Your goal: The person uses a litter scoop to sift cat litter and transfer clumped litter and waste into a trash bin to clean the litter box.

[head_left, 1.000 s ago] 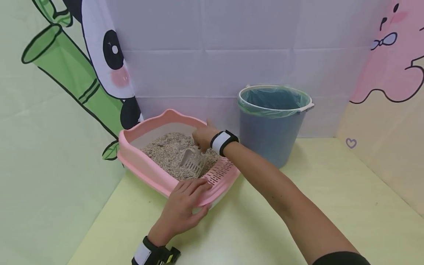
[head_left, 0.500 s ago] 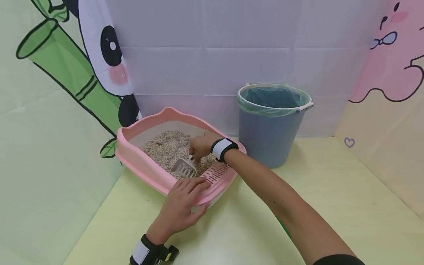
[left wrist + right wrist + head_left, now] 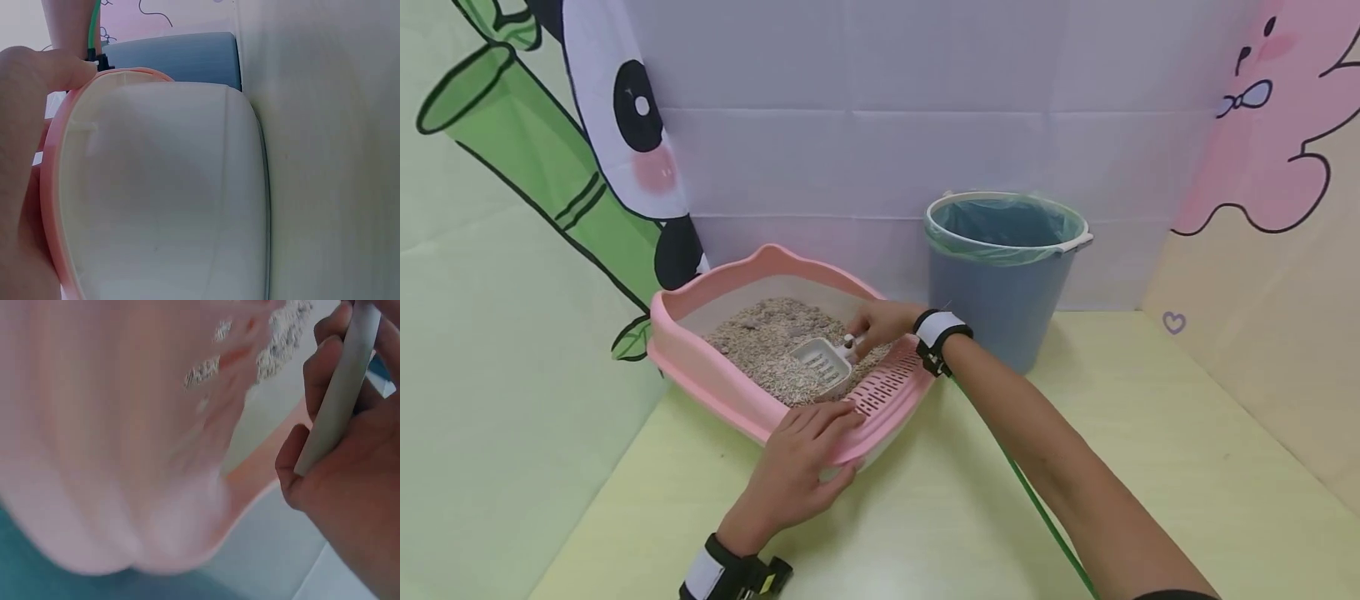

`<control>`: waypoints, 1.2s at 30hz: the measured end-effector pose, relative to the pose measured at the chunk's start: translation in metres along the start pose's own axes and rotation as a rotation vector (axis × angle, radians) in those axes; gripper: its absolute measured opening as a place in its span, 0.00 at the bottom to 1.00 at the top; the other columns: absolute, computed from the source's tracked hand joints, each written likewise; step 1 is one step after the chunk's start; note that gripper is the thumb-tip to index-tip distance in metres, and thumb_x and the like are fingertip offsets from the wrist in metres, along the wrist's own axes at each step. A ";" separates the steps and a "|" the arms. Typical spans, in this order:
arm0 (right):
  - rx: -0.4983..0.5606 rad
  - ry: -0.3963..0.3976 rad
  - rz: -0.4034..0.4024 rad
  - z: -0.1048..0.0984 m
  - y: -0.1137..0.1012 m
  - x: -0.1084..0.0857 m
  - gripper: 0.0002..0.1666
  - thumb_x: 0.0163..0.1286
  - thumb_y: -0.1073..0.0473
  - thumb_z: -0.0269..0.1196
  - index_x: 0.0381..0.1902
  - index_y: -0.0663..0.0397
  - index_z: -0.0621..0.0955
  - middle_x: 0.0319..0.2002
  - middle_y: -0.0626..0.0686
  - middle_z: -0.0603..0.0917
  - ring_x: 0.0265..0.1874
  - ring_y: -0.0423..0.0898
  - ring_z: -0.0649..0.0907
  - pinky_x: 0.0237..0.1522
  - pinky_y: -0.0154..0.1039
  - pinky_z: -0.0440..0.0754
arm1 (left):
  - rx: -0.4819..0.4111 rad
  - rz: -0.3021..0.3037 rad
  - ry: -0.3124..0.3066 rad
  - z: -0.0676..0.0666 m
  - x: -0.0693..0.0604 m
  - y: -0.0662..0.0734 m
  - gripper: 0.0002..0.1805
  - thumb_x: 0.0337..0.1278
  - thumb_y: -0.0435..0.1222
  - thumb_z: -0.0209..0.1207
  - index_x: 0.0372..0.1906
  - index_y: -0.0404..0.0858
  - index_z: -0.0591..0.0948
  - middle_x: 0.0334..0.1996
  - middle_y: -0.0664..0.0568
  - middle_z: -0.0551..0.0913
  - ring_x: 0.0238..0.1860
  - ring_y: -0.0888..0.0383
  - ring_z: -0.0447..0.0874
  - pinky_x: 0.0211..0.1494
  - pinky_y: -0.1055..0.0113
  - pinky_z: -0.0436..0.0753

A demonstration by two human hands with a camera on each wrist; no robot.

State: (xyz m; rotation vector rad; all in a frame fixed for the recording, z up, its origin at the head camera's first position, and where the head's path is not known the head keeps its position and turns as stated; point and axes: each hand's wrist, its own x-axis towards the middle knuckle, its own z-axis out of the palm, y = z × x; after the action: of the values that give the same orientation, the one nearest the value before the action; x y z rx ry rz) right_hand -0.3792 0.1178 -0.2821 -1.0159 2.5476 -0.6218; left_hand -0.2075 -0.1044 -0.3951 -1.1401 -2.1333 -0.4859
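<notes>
A pink-rimmed cat litter box (image 3: 715, 379) holds beige litter (image 3: 756, 337) with a few greyish clumps. My right hand (image 3: 886, 323) grips the handle of a pale slotted litter scoop (image 3: 823, 362), whose head lies at the litter near the slotted ledge. In the right wrist view, fingers curl round the scoop handle (image 3: 340, 400). At the front corner my left hand (image 3: 801, 467) holds the box rim, fingers over the top and thumb on the outer side. The left wrist view has the box's whitish outer wall (image 3: 162, 187) below the pink rim.
A blue-grey bucket (image 3: 992, 300) lined with a green bag stands right of the box, near the back wall. A green cord (image 3: 1037, 500) runs from the right wrist strap. Printed cloth walls enclose the pale yellow table (image 3: 1150, 433).
My right hand first brought the scoop nearer to the front, then moved right; the scoop head now lies flatter and shows more fully. The left hand keeps its place on the rim.
</notes>
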 end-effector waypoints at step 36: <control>0.393 0.475 0.294 -0.016 -0.022 -0.024 0.23 0.70 0.49 0.72 0.57 0.55 0.88 0.65 0.56 0.84 0.58 0.50 0.82 0.63 0.46 0.84 | -0.017 -0.020 -0.025 0.001 0.000 0.000 0.30 0.59 0.49 0.66 0.66 0.46 0.81 0.67 0.49 0.82 0.67 0.49 0.80 0.74 0.53 0.75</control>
State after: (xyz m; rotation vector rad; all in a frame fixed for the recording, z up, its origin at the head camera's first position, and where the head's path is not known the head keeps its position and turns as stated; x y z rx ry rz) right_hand -0.3574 0.1247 -0.2535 -0.3807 2.7145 -1.3338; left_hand -0.2081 -0.1042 -0.3954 -1.1404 -2.1676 -0.5032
